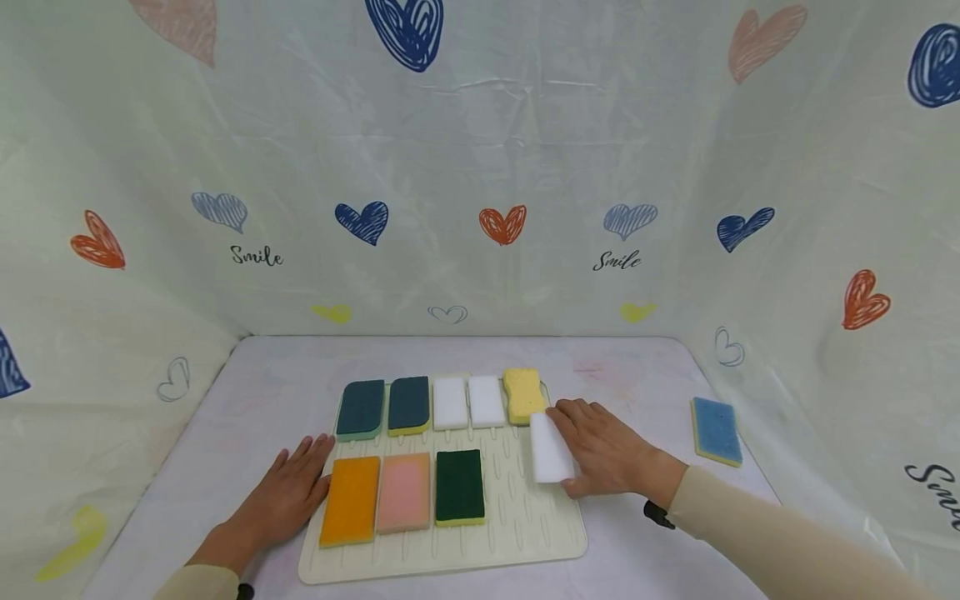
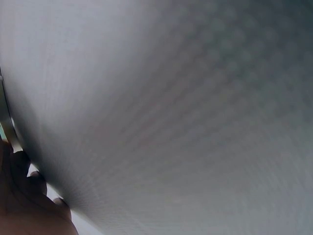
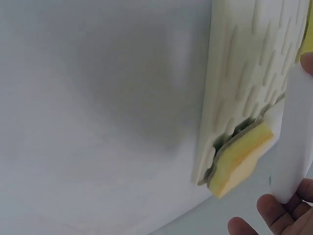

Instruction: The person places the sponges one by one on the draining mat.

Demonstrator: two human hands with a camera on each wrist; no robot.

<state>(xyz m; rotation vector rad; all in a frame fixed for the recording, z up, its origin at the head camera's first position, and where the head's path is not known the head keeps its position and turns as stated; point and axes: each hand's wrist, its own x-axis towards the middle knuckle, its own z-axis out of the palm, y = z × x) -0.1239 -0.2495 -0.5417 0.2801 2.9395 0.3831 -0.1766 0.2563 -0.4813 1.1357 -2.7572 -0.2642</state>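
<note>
My right hand pinches a white sponge between thumb and fingers, over the right part of a cream ridged drying mat. In the right wrist view the white sponge appears edge-on, tilted off the mat. Just behind it, a yellow wavy-sided sponge lies at the back right of the mat. My left hand rests with fingers extended at the mat's left edge, beside an orange sponge; in the left wrist view only part of that hand shows.
The mat's back row also has two dark teal sponges and two white sponges. Right of the orange one lie a pink sponge and a dark green sponge. A blue sponge sits off the mat, far right on the table.
</note>
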